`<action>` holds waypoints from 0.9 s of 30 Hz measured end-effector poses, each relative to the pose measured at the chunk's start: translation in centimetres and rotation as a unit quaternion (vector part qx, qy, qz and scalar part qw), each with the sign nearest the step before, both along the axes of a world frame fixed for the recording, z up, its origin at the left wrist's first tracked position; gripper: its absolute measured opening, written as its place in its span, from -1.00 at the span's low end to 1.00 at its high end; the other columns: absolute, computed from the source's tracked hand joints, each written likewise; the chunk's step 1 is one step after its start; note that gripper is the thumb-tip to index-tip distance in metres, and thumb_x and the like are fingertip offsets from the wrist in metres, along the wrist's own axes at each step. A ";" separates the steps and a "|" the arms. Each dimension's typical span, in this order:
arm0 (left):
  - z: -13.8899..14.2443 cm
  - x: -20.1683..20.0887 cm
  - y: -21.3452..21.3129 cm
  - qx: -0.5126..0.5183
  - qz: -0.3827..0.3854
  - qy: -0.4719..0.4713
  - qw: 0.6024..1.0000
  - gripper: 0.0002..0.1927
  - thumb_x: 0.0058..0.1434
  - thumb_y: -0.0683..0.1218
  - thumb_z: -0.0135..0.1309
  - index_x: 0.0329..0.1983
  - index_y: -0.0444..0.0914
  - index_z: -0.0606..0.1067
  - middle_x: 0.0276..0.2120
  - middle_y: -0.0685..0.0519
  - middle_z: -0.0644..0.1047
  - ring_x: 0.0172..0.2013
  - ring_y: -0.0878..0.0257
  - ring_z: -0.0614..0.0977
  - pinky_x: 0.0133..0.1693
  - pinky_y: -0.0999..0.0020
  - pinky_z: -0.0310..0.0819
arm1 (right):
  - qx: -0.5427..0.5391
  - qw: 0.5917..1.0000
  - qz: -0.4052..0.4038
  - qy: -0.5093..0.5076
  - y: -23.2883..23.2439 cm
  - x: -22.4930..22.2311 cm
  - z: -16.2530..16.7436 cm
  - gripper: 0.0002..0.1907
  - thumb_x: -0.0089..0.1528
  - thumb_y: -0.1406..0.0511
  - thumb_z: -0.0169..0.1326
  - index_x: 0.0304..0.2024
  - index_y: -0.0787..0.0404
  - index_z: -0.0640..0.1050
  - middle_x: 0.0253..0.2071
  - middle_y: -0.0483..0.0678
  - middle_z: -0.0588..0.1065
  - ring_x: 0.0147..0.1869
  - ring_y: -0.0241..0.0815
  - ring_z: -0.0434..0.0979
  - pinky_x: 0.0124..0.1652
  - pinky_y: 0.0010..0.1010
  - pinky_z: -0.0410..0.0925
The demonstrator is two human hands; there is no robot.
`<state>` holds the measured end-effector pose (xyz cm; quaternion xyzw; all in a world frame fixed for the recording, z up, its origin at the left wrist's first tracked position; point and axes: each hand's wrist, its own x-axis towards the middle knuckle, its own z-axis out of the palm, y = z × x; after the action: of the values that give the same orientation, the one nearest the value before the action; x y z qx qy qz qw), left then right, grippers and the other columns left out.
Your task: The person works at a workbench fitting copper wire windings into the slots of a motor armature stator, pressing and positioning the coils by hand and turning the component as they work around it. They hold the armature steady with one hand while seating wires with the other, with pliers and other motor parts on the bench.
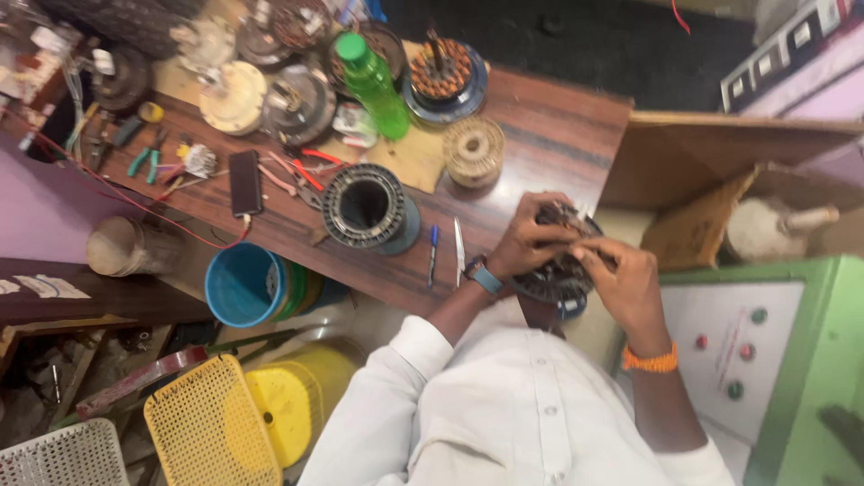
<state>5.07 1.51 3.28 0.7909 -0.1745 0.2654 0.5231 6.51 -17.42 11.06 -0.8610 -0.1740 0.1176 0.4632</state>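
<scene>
Both hands on the motor stator [560, 270] at the near table edge [540, 135]: left hand [526, 245] clasps its far-left rim, right hand [621, 279] curls over its near-right side. I note it lies flat between them, axis upright, equally near both. Second stator [367, 209] sits well left, untouched.

Open bare wood on the table [558, 126] between the wire spool [473, 150] and the far edge — room to pass there. Tight near both hands: left hand [529, 241] and right hand [624, 281] closed around the dark stator [560, 274] at the table's corner. Just beside the left wrist, a blade [459, 249] and blue pen [433, 254], then the empty ring stator [366, 207]. Farther left — crowded with phone [245, 182], pliers [144, 160], green bottle [374, 85], wound stator [443, 72]. Blocked on the right by a cardboard box [693, 234] and green cabinet [828, 360].
</scene>
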 end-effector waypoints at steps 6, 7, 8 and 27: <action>-1.8 -2.8 -3.2 -0.046 0.135 0.068 0.987 -0.84 0.14 -0.17 0.38 -0.24 -0.19 0.63 0.20 0.03 0.37 0.19 0.13 0.41 0.23 0.22 0.40 | 0.020 0.999 0.026 -0.016 -1.7 0.0 0.1 -0.79 0.23 0.32 0.27 -0.13 0.31 0.65 -0.34 0.04 0.59 -0.35 -0.33 0.51 -0.32 -0.43 0.38; -1.8 -3.0 -3.6 -0.057 0.162 0.056 0.983 -0.85 0.15 -0.17 0.37 -0.25 -0.20 0.62 0.21 0.03 0.36 0.21 0.11 0.40 0.24 0.21 0.38 | 0.015 0.999 0.025 -0.024 -1.9 0.1 0.4 -0.81 0.23 0.33 0.27 -0.16 0.32 0.65 -0.36 0.03 0.57 -0.37 -0.32 0.46 -0.35 -0.42 0.35; -1.8 -3.0 -3.7 -0.064 0.192 0.044 0.978 -0.86 0.17 -0.18 0.36 -0.25 -0.22 0.60 0.22 0.02 0.34 0.22 0.09 0.38 0.25 0.20 0.37 | 0.012 0.999 0.026 -0.033 -1.9 0.4 0.6 -0.83 0.22 0.34 0.28 -0.19 0.33 0.65 -0.38 0.02 0.55 -0.40 -0.32 0.42 -0.37 -0.41 0.31; 0.2 -2.1 -1.5 -0.043 0.080 0.102 0.991 -0.81 0.24 -0.23 0.21 -0.27 -0.23 0.39 0.14 0.09 0.59 0.09 0.12 0.52 0.18 0.22 0.43 | 0.060 0.988 0.024 0.139 1.9 8.3 -4.2 -0.86 0.19 0.37 0.28 -0.27 0.36 0.66 -0.41 -0.15 0.59 -0.34 -0.49 0.48 -0.33 -0.59 0.35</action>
<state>2.96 0.01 3.52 0.8020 -0.0452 0.2317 0.5487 14.79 -15.50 6.89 -0.8027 -0.1359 0.2363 0.5305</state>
